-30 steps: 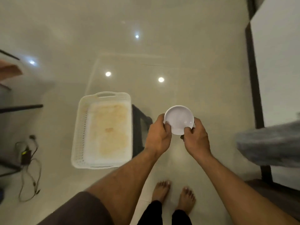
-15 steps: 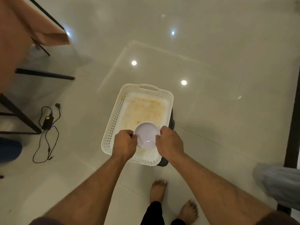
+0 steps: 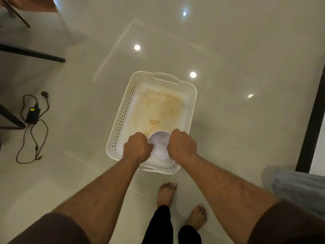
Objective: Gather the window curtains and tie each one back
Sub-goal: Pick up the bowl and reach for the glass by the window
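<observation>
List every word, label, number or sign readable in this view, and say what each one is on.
No text can be read.
Yellow label on the power adapter: too small and blurred to read.
Small square mark on the bottom of the white basket: print, if any, not legible.
Bowl: no visible print.

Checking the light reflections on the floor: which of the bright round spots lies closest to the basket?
The spot just off the basket's far right corner, beside its handle. The other round spots, and, lie farther off.
</observation>
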A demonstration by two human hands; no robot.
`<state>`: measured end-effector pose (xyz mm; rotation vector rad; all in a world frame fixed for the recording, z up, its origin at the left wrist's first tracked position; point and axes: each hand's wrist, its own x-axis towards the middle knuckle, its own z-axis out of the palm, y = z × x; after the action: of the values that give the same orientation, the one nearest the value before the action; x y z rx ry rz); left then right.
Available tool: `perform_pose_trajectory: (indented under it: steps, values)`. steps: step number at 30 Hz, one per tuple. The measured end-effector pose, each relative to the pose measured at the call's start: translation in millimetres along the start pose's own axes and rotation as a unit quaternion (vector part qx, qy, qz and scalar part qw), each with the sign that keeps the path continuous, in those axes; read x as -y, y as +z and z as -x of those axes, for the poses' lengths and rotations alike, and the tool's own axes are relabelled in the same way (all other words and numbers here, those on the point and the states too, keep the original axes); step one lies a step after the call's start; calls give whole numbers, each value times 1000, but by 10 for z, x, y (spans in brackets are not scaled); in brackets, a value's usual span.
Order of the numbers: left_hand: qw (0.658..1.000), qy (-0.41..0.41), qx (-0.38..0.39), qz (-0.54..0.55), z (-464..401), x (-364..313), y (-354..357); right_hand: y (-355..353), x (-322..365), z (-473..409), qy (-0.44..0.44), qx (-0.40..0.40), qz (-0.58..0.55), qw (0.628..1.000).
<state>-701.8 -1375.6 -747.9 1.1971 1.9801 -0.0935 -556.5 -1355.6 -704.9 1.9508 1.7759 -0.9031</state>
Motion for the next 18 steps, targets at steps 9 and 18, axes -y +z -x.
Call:
perform_pose_trajectory:
  steps: [9,18]
  values:
    - [969,185,-162,36,597,-935,96,-258,-573,562,23,-153,-199,968]
    - [931,361,25,-40,1644,-2448,1604,-68,-3017,1340,230,-239,-387,860]
